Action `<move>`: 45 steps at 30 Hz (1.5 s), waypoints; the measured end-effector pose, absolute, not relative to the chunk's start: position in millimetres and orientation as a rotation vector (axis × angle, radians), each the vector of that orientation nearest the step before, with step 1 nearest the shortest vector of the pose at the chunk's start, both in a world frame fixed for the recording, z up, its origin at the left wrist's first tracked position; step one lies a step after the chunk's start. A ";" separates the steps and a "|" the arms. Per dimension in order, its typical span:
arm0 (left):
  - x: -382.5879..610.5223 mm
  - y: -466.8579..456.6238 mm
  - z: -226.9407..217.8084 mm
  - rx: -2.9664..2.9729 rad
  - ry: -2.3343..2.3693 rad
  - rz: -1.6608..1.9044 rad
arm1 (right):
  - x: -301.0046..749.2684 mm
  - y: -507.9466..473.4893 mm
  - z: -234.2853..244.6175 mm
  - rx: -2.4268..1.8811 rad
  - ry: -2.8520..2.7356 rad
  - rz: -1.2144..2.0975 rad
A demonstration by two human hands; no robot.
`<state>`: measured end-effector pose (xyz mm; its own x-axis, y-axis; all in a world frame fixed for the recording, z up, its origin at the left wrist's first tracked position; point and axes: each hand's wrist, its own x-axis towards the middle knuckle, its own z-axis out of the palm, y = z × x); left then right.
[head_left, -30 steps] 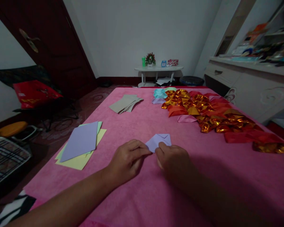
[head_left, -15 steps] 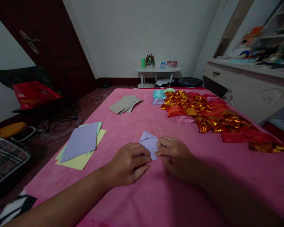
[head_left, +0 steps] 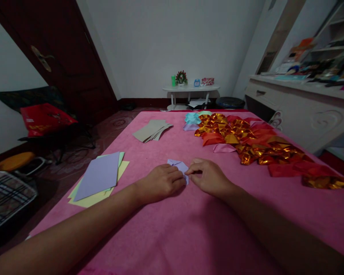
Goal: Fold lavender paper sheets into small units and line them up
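A small folded piece of purple paper [head_left: 180, 165] lies on the pink cloth [head_left: 160, 233] between my two hands. My left hand [head_left: 164, 181] is closed over its left and near part, the fingers together and bent, pressing it down. At the paper's right edge, my right hand [head_left: 206, 176] pinches with thumb and forefinger. A fold line crosses the paper's far end. Its near side is mostly hidden under the left fingers.
Purple, green and yellow sheets [head_left: 99, 177] lie at the left. Farther back are grey cards [head_left: 151, 130]. Folded gold, red, pink and blue pieces [head_left: 240, 133] cover the far right. Beyond the cloth stand a white side table [head_left: 190, 88] and a chair with a red bag [head_left: 46, 119].
My left hand has slid forward over the paper, covering more of it, and its fingers have drawn together. My right hand has shifted slightly forward, still pinching the right edge. The view has tilted slightly.
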<state>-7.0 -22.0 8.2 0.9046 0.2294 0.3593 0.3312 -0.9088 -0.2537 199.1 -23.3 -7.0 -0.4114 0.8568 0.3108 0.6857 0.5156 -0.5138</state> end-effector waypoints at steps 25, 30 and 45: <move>-9.3 -28.2 -3.9 -3.109 -1.525 -1.059 | 191.3 -33.6 -6.5 -1.407 -1.971 0.696; -5.3 -29.9 -1.7 -3.004 -1.579 -0.977 | 191.9 -33.4 -8.6 -1.392 -1.972 0.710; -5.9 -29.1 -4.8 -2.972 -1.572 -0.887 | 192.2 -32.3 -12.2 -1.369 -1.982 0.685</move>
